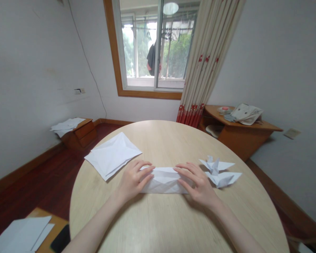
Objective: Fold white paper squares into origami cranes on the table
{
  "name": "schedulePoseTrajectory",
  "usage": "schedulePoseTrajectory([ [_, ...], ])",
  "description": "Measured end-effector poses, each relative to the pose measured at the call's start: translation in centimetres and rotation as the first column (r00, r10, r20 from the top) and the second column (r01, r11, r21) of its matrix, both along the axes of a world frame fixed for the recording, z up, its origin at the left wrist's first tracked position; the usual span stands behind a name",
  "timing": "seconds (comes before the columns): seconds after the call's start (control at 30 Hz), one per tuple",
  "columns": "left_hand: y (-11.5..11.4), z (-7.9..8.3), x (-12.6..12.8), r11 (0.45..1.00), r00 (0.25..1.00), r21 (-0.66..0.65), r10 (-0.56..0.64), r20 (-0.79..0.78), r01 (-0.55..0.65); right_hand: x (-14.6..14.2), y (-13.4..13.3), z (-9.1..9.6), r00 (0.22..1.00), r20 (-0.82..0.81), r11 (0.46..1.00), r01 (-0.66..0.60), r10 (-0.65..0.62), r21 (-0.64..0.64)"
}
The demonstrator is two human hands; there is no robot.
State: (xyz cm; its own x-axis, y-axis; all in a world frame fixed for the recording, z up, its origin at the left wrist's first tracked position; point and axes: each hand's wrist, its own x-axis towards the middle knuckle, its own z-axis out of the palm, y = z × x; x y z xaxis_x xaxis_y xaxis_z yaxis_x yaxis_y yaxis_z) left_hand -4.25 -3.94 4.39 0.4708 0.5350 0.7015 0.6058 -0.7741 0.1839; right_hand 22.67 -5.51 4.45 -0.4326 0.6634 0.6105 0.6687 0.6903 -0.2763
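Folded paper [163, 182] has bare tabletop [164, 147] beyond its far edge.

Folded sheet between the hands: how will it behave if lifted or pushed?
The folded sheet is probably light for its size, as it looks like thin paper. Lifted by one edge, it may flex or open along the creases that show. Pushed, it would likely slide rather than roll or tip, since it lies low and broad on the table.

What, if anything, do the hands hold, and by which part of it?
A folded white paper: left hand on its left end, right hand on its right end. Whether they pinch or merely press it cannot be told.
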Motion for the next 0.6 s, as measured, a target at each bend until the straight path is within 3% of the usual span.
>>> schedulePoseTrajectory([
  [0.17,-0.2,0.0,0.4,0.996,0.997,0.079,0.055,-0.051,-0.051,-0.7,-0.2,-0.6,0.986,0.129,0.984,0.084,-0.104,0.154],
  [0.4,-0.8,-0.8,1.5,0.984,0.990,0.124,0.136,-0.038,-0.130,-1.9,-0.5,-1.5,0.976,0.073,0.953,0.185,-0.207,0.239],
  [0.6,-1.1,-1.4,2.2,0.971,0.968,0.069,0.235,-0.090,-0.229,-2.6,-0.5,-2.4,0.956,0.103,0.938,0.244,-0.276,0.248],
])
